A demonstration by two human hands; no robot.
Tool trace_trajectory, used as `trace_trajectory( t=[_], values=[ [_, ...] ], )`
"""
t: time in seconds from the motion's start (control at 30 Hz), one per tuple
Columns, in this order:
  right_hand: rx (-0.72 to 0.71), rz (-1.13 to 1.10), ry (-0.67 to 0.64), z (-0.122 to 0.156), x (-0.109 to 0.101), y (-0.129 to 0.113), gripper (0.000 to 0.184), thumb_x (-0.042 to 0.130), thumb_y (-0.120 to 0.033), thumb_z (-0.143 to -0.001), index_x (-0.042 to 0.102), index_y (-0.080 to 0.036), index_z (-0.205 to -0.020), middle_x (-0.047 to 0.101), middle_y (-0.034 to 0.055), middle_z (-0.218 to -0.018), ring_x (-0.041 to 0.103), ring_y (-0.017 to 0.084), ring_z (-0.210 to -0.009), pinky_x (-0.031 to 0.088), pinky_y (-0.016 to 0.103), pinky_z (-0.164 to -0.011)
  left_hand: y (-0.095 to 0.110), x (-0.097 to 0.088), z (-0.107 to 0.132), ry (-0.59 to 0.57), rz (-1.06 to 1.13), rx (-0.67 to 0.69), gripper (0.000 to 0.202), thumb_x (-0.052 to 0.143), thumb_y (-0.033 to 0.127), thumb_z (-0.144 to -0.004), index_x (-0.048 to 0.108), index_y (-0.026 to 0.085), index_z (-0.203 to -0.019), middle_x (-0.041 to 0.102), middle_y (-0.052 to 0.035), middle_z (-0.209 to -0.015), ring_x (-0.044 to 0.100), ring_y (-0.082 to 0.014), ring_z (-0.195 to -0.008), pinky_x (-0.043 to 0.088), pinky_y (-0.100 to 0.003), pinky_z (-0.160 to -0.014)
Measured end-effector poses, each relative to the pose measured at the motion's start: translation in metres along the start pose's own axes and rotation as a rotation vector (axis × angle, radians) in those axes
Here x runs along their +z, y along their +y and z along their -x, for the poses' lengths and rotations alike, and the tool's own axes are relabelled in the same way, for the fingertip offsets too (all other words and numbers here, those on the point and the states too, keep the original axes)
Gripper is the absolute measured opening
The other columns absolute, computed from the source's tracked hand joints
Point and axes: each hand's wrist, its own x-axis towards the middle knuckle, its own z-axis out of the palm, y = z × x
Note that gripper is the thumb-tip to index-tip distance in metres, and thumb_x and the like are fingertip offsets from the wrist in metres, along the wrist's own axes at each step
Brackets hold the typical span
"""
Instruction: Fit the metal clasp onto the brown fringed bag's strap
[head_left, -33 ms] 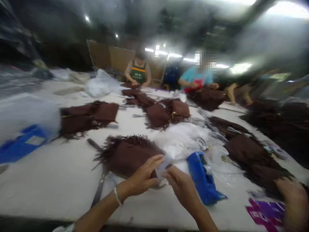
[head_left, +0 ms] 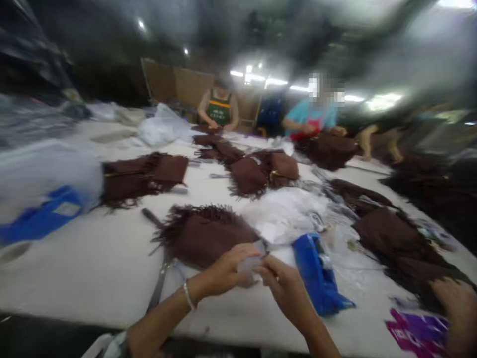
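My left hand (head_left: pixel 238 266), with a pale bracelet at the wrist, is closed on one side of a small translucent plastic piece (head_left: pixel 249 264). The fingers of my right hand (head_left: pixel 283 281) pinch the other side of that piece. Just beyond both hands lies a dark brown fringed fabric item (head_left: pixel 212 236), its fringe pointing away from me. A pair of scissors (head_left: pixel 159 283) appears to lie left of my left hand, partly under the brown fabric; blur hides its details. Right of my right hand stands a blue tape dispenser (head_left: pixel 316 273).
Crumpled white plastic (head_left: pixel 285 214) lies behind the dispenser. More brown fringed items (head_left: pixel 149 176) are spread over the white table (head_left: pixel 93 278). Another blue dispenser (head_left: pixel 44 214) is at left. A purple packet (head_left: pixel 417 330) and a co-worker's hand (head_left: pixel 456 303) are at right. Two people work opposite.
The whole view has shifted a little, so things sit further right. My hands have drawn slightly away from the brown fabric, still holding the translucent piece.
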Motion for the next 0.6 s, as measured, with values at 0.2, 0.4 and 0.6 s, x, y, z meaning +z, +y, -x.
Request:
trace_trajectory(
  t=[0.2,0.4,0.6],
  values=[
    [0.159,-0.197,0.003,-0.001,0.01,0.008,0.036,0.054,-0.047,-0.089,0.052,-0.02,-0.067,0.046,-0.0055,-0.055,0.043,0.01,-0.054,0.032,0.022,-0.054,-0.019,0.0,0.038,0.166,0.356,-0.396,0.024,0.076,0.028,-0.065,0.062,0.014,-0.078,0.064,-0.0003,-0.07,0.056,-0.0153,-0.067,0.038,-0.024,-0.063],
    [0.254,-0.415,-0.005,-0.007,0.057,0.014,0.04,0.058,-0.051,-0.084,0.049,-0.019,-0.063,0.045,-0.0062,-0.05,0.04,0.008,-0.049,0.031,0.021,-0.05,-0.028,-0.024,0.084,0.285,0.244,-0.459,0.027,0.072,0.036,-0.067,0.056,0.015,-0.063,0.056,0.0013,-0.06,0.048,-0.0137,-0.06,0.033,-0.024,-0.059],
    [0.348,-0.7,0.0,-0.008,0.098,0.005,0.035,0.067,-0.048,-0.075,0.052,-0.017,-0.069,0.049,-0.0066,-0.048,0.04,0.006,-0.04,0.027,0.019,-0.041,-0.042,-0.035,0.109,0.231,0.01,-0.426,0.045,0.054,0.061,-0.08,0.047,0.02,-0.062,0.049,0.0022,-0.062,0.046,-0.0158,-0.063,0.035,-0.025,-0.059]
  ],
)
